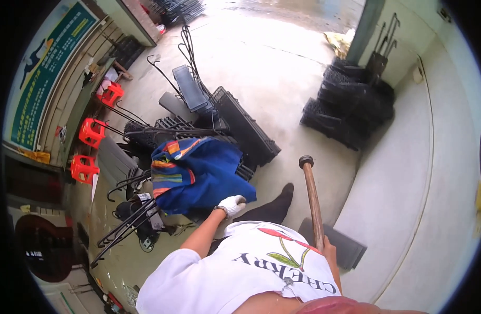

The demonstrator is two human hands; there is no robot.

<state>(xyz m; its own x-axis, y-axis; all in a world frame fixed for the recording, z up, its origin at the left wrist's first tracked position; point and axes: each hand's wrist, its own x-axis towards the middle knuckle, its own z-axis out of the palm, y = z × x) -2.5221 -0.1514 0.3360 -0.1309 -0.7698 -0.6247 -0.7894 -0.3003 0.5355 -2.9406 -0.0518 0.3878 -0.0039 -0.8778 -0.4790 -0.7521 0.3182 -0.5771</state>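
Note:
My left hand (233, 205), in a white glove, is at the lower edge of a blue cloth (214, 172) with multicoloured patches. Its fingers are curled, and whatever they hold, if anything, is hidden. The cloth drapes over something beside my dark-clad leg (272, 208). On the other side, my right hand (329, 248), partly hidden behind the shaft, closes around the lower end of a hammer (315, 201). The hammer's long wooden handle points away from me, its dark round head (306, 160) at the far end above the floor.
Black grates (245, 125) and bent metal rods (191, 57) heap up beyond the cloth. Another dark stack (350, 99) stands at the right wall. A grey panel (342, 246) lies close by my right hand. Red stools (92, 132) line the left bench.

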